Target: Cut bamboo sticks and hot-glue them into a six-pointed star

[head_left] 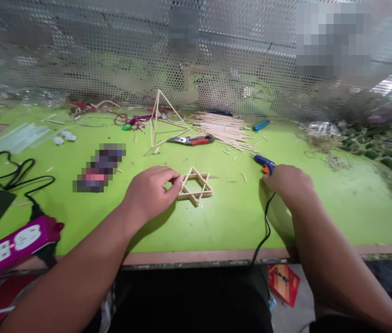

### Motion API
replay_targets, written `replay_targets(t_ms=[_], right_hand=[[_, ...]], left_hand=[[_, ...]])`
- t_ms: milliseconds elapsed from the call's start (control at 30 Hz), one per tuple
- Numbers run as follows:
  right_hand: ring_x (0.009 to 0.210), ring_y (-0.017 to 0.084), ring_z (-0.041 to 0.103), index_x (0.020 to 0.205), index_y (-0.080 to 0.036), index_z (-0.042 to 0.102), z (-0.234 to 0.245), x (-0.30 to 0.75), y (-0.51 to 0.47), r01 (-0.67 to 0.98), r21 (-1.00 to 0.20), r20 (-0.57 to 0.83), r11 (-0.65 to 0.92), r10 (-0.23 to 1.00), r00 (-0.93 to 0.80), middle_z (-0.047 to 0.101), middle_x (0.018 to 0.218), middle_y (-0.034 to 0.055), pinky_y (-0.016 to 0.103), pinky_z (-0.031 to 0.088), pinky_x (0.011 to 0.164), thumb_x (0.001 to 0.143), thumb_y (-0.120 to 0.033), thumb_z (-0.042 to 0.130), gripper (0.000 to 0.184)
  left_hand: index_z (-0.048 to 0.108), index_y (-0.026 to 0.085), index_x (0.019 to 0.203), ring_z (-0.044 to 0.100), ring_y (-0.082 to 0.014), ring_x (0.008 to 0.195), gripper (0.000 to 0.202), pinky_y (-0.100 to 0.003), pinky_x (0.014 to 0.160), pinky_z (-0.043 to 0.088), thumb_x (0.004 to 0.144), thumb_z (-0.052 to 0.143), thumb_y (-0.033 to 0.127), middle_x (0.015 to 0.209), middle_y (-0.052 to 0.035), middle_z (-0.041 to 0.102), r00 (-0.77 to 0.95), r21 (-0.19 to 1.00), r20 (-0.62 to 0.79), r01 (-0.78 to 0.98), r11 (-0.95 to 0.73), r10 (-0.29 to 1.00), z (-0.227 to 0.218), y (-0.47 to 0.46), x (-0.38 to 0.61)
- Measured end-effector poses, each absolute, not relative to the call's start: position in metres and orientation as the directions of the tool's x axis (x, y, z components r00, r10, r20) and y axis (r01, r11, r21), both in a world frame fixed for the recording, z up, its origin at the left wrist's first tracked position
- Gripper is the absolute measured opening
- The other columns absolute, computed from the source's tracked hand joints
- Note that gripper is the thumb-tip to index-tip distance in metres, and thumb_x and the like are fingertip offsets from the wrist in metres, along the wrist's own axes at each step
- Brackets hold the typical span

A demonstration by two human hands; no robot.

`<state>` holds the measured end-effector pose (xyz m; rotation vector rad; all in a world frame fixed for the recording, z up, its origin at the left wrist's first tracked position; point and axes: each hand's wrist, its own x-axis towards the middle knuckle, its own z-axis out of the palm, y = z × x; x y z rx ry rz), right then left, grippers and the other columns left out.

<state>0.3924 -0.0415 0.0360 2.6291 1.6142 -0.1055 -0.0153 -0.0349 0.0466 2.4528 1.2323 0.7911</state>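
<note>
A six-pointed star of thin wooden sticks point(198, 202) lies on the green table in front of me. My left hand point(156, 187) pinches the star's left side between thumb and finger. Over to the right, my right hand point(289, 185) is wrapped round a blue glue gun point(263, 162) with an orange trigger. Its nozzle points left and away from me, and its black cord runs down over the table's front edge. Beyond the star lie pruning shears point(199, 139) with red handles. A pyramid-like frame of sticks point(159, 118) stands just behind them.
A pile of wooden sticks point(222, 129) and a blue object point(261, 125) lie at the back. On the left are a pink power strip point(19, 245), black cables and clear glue sticks point(19, 138). Green plant-like pieces point(372, 143) spread at the right. A perforated metal screen point(140, 60) borders the table's far side.
</note>
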Motion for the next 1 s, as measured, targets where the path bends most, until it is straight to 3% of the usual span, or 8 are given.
replay_targets(t_ms=[167, 200, 267, 333, 433, 600, 800, 1000], right_hand=[[0.095, 0.044, 0.081, 0.093, -0.015, 0.078, 0.061, 0.395, -0.055, 0.822, 0.019, -0.073, -0.569, 0.819, 0.569, 0.080, 0.094, 0.0273, 0.049, 0.058, 0.076, 0.098, -0.047, 0.067, 0.034], [0.093, 0.042, 0.081, 0.094, -0.017, 0.075, 0.064, 0.393, -0.060, 0.817, -0.065, -0.047, -0.573, 0.819, 0.571, 0.080, 0.091, 0.0243, 0.048, 0.057, 0.077, 0.098, -0.046, 0.065, 0.031], [0.081, 0.034, 0.080, 0.103, -0.021, 0.068, 0.065, 0.385, -0.068, 0.770, -0.379, 0.006, -0.514, 0.830, 0.557, 0.079, 0.086, 0.0153, 0.045, 0.058, 0.075, 0.095, -0.042, 0.069, 0.023], [0.068, 0.027, 0.075, 0.117, -0.023, 0.057, 0.061, 0.374, -0.074, 0.629, -0.714, 0.014, -0.309, 0.891, 0.453, 0.078, 0.080, 0.0062, 0.040, 0.059, 0.070, 0.094, -0.040, 0.073, 0.033], [0.061, 0.019, 0.067, 0.115, -0.025, 0.056, 0.050, 0.359, -0.075, 0.419, -0.907, 0.019, -0.038, 0.991, 0.131, 0.073, 0.077, -0.0005, 0.036, 0.056, 0.066, 0.096, -0.045, 0.077, 0.035], [0.070, 0.015, 0.063, 0.109, -0.025, 0.068, 0.027, 0.350, -0.068, 0.007, -1.000, -0.004, -0.004, 1.000, -0.030, 0.073, 0.096, 0.0015, 0.033, 0.053, 0.067, 0.089, -0.050, 0.093, 0.041], [0.058, 0.011, 0.037, 0.105, -0.026, 0.070, 0.015, 0.345, -0.074, -0.295, -0.941, -0.133, -0.163, 0.984, -0.119, 0.052, 0.074, -0.0051, 0.027, 0.030, 0.053, 0.093, -0.041, 0.091, 0.029], [0.068, 0.015, 0.048, 0.096, -0.025, 0.071, 0.029, 0.349, -0.081, -0.444, -0.854, -0.231, -0.271, 0.963, -0.142, 0.056, 0.084, 0.0002, 0.030, 0.046, 0.061, 0.092, -0.038, 0.089, 0.022]], left_hand=[[0.077, 0.022, 0.090, 0.070, -0.0215, 0.081, 0.033, -0.037, 0.073, 0.050, 0.112, 0.055, 0.034, 0.086, -0.0048, 0.080, 0.495, 0.475, 0.366, 0.629, -0.615, 0.788, 0.046, -0.036, -0.015], [0.077, 0.022, 0.090, 0.070, -0.0215, 0.081, 0.033, -0.037, 0.074, 0.051, 0.112, 0.055, 0.034, 0.087, -0.0048, 0.081, 0.495, 0.477, 0.368, 0.626, -0.617, 0.787, 0.045, -0.036, -0.015], [0.077, 0.022, 0.091, 0.072, -0.0214, 0.083, 0.032, -0.037, 0.074, 0.051, 0.112, 0.056, 0.033, 0.088, -0.0050, 0.082, 0.493, 0.484, 0.375, 0.618, -0.620, 0.785, 0.044, -0.037, -0.014], [0.078, 0.021, 0.092, 0.072, -0.0213, 0.084, 0.031, -0.037, 0.075, 0.052, 0.112, 0.057, 0.032, 0.090, -0.0054, 0.082, 0.488, 0.491, 0.395, 0.604, -0.628, 0.778, 0.042, -0.038, -0.013], [0.079, 0.019, 0.096, 0.073, -0.0208, 0.084, 0.027, -0.036, 0.076, 0.054, 0.112, 0.058, 0.029, 0.092, -0.0058, 0.081, 0.476, 0.503, 0.451, 0.563, -0.656, 0.755, 0.039, -0.039, -0.012], [0.080, 0.018, 0.108, 0.078, -0.0203, 0.089, 0.018, -0.035, 0.078, 0.061, 0.111, 0.064, 0.025, 0.101, -0.0058, 0.084, 0.483, 0.459, 0.528, 0.529, -0.714, 0.698, 0.034, -0.040, -0.011], [0.081, 0.018, 0.122, 0.082, -0.0256, 0.113, 0.019, -0.044, 0.104, 0.065, 0.111, 0.067, 0.023, 0.123, -0.0097, 0.086, 0.571, 0.356, 0.499, 0.550, -0.755, 0.652, 0.031, -0.043, -0.008], [0.081, 0.018, 0.127, 0.081, -0.0282, 0.120, 0.026, -0.049, 0.110, 0.066, 0.113, 0.064, 0.030, 0.130, -0.0118, 0.085, 0.538, 0.385, 0.414, 0.628, -0.677, 0.734, 0.033, -0.038, -0.010]])
